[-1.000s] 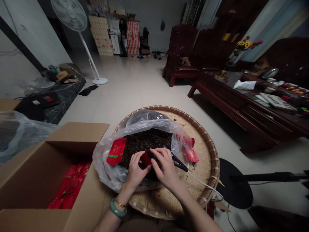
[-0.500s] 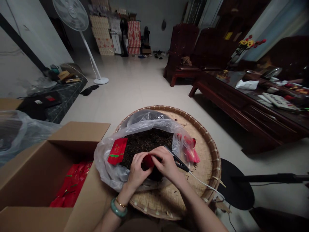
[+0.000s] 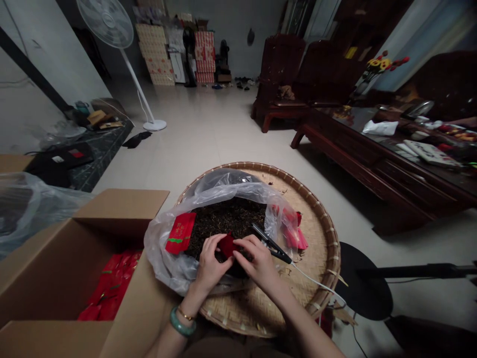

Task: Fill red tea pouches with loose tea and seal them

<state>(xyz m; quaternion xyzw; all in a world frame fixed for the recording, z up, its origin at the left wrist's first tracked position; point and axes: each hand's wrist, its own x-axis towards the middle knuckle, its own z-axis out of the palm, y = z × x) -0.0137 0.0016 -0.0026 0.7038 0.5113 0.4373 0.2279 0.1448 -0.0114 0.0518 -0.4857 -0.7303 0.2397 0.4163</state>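
Between my hands is a small red packet point(image 3: 226, 244), held over the loose dark tea leaves point(image 3: 227, 216) in a clear plastic bag point(image 3: 158, 258). My left hand point(image 3: 211, 261) grips the packet's left side between thumb and fingers. On its right edge, the fingertips of my right hand point(image 3: 257, 258) pinch it. A flat red packet with a green stripe point(image 3: 181, 233) lies at the left inside the bag's mouth. Right of my hand rests a black corded clamp tool point(image 3: 274, 246). Crumpled red packets point(image 3: 296, 233) lie beside the bag.
The bag stands on a round woven bamboo tray point(image 3: 328, 243). At my left, an open cardboard box point(image 3: 122, 204) contains several red packets point(image 3: 112, 283). A white fan point(image 3: 154, 124) stands farther off, and a dark wooden table point(image 3: 357, 164) is at the right. A white cord point(image 3: 316, 284) crosses the tray.
My right hand's fingers moved over the packet's top, then drew back to its right edge. More of the packet's red face shows now. My left hand has kept its hold.
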